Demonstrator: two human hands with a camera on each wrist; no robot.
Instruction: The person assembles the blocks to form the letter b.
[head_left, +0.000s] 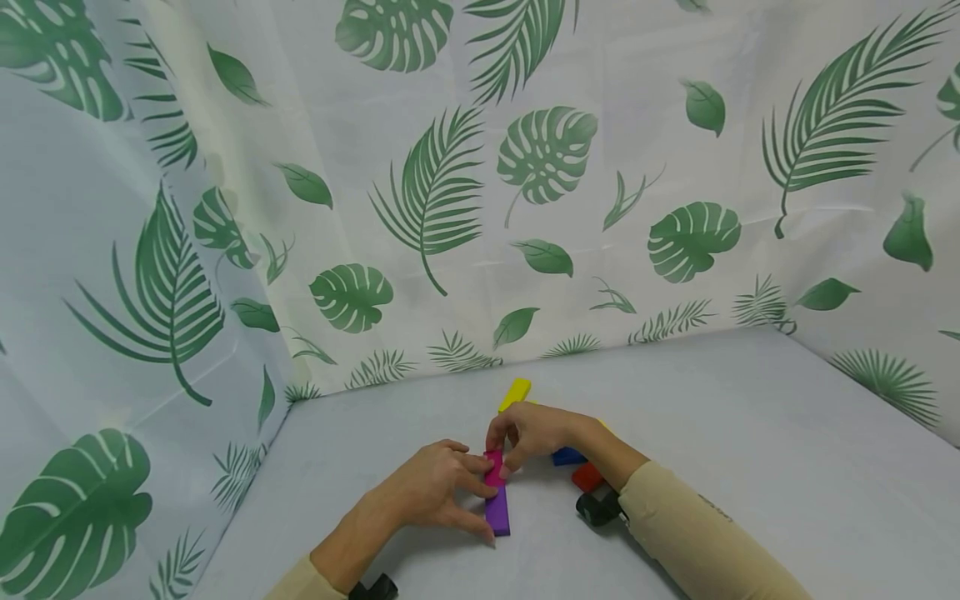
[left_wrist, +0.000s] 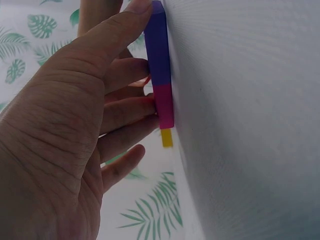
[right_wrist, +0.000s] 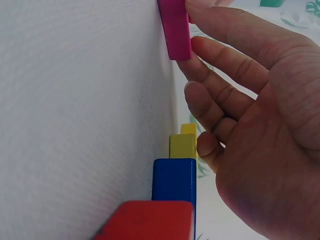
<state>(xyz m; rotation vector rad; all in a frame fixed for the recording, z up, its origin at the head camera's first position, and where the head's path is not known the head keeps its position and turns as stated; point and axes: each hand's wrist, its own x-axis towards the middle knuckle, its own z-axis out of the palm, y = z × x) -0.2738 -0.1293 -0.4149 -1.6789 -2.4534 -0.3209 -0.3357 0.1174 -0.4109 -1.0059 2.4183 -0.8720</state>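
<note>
A purple block (head_left: 497, 513) and a pink block (head_left: 493, 469) lie end to end in a line on the table, touching. My left hand (head_left: 435, 487) is on their left side. Its thumb touches near the purple block's close end, and its fairly straight fingers (left_wrist: 132, 107) rest along the side of both blocks. From the right, my right hand (head_left: 536, 433) pinches the pink block at its far part between thumb and fingers. The right wrist view shows the fingers (right_wrist: 200, 70) bent around that end; part of the pink block is out of frame.
A yellow block (head_left: 515, 393) lies beyond the right hand. Under and beside the right forearm are a blue block (head_left: 568, 457) and a red block (head_left: 587, 477), partly hidden. A leaf-patterned curtain (head_left: 465, 317) stands behind the pale tabletop (head_left: 720, 417).
</note>
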